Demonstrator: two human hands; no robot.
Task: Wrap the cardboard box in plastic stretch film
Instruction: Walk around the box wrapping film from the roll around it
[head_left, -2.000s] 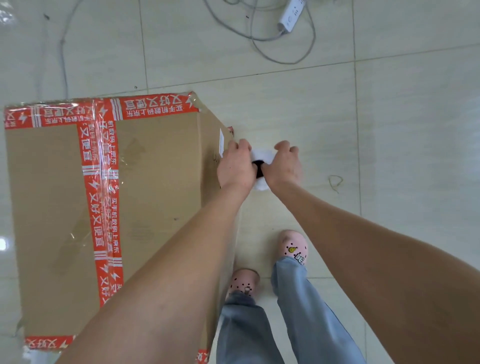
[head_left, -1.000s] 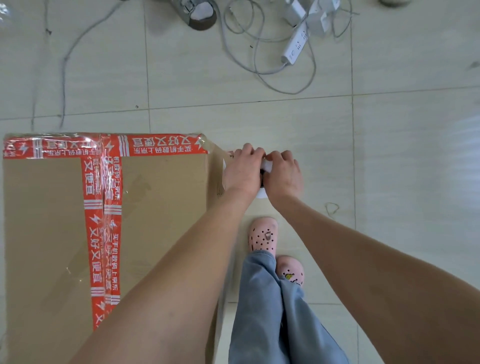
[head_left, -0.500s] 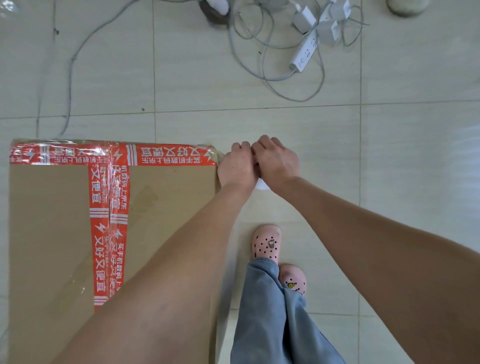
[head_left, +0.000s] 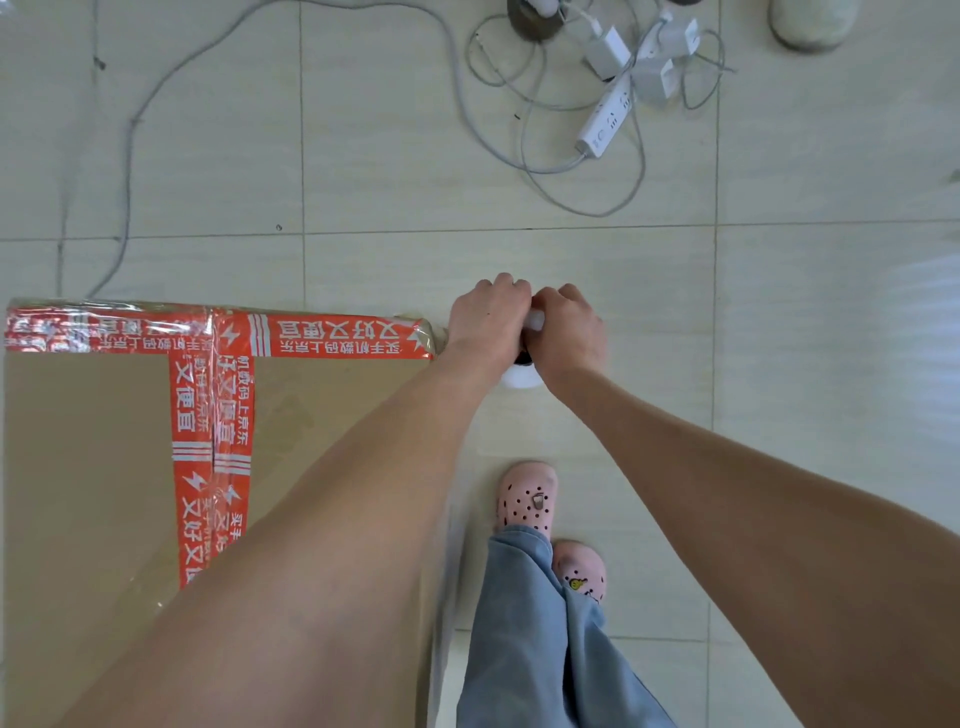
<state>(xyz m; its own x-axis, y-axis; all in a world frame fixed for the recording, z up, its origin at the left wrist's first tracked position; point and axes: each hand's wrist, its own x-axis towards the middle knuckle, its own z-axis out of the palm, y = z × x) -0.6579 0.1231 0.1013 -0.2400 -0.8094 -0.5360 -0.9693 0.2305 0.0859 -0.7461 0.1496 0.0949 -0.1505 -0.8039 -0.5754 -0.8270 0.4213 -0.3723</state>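
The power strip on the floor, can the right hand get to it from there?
Probably not right now. The right hand is shut around the stretch film roll together with the left hand, and the power strip lies well beyond them across bare floor.

Red tape (head_left: 332, 336) on the cardboard box (head_left: 93, 467) reads "又好又便宜".

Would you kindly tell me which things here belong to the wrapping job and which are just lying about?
Part of the job:
cardboard box
film roll, gripped by left hand and right hand

Lying about:
power strip
chargers
grey cables
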